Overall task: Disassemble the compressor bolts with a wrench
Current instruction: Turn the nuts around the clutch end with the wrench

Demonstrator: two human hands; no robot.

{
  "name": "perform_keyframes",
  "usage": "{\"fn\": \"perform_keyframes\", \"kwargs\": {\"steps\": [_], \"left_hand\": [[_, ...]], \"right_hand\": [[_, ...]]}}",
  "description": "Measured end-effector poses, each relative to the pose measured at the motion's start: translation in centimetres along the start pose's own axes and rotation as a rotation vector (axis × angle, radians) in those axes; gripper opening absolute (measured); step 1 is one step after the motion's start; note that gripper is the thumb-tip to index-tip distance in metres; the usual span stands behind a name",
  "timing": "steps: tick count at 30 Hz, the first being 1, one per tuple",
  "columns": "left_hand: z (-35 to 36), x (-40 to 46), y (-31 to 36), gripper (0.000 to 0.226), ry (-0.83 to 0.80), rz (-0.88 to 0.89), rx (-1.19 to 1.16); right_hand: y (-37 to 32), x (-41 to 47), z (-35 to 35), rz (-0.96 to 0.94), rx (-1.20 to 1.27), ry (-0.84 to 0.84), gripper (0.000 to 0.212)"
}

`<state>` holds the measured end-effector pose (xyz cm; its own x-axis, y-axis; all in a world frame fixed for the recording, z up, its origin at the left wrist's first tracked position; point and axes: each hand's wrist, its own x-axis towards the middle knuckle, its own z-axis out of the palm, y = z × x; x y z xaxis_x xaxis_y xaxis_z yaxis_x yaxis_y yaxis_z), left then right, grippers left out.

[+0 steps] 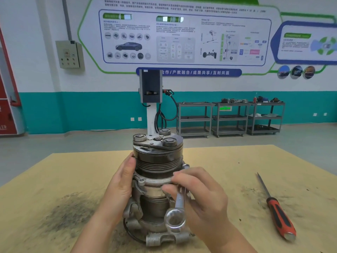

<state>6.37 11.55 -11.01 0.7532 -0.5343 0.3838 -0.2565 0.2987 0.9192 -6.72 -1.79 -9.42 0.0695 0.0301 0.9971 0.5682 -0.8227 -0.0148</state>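
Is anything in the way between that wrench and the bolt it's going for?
Nothing visible blocks it. The right hand holds the wrench upright against the compressor, its top end up by the flange under the pulley. The fingers hide the bolt itself, so I cannot tell whether it is seated. The left hand steadies the other side.

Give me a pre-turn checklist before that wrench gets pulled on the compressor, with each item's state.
1. Grey metal compressor upright on the tan tabletop: ok.
2. Left hand steadies the compressor body: ok.
3. Right hand grips the silver combination wrench: ok.
4. Wrench's far end seated on a bolt: cannot tell, fingers hide it.
5. Ring end free near the base: ok.
6. Red-and-black-handled screwdriver lies apart at the right: ok.
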Motion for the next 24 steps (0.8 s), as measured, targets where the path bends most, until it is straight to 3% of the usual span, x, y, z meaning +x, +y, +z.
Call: {"fn": "perform_keyframes", "kwargs": {"steps": [3,6,8,11,16,20,22,24], "left_hand": [[-0.3,0.1,-0.1,0.088,-0.008,0.019,0.004],[-0.5,0.2,-0.2,0.087,-0.004,0.037,0.035],[-0.7,0.3,-0.3,0.084,0.019,0.028,0.046],[-0.9,0.6,-0.4,0.071,0.067,0.018,0.07],[-0.6,0.8,-0.5,0.059,0.143,0.067,0.095],[-1.0,1.1,-0.8,0.061,0.101,0.04,0.103],[-1.3,1.2,-0.9,0.065,0.105,0.033,0.116],[-1.4,1.3,-1.0,0.065,0.116,0.03,0.127]], "right_hand": [[0.1,1.0,-0.9,0.063,0.082,0.092,0.012],[0.4,2.7,-1.9,0.393,0.298,0.356,0.003],[1.2,3.2,-2.4,0.676,0.421,0.446,0.009],[2.6,3.4,-2.7,0.955,0.549,0.451,0.013],[3.8,3.1,-2.7,1.235,0.868,0.432,0.018],[4.1,2.7,-2.5,1.2,0.849,0.417,0.017],[3.3,2.3,-1.9,1.001,0.68,0.412,0.016],[2.4,1.6,-1.3,0.668,0.447,0.39,0.012]]}}
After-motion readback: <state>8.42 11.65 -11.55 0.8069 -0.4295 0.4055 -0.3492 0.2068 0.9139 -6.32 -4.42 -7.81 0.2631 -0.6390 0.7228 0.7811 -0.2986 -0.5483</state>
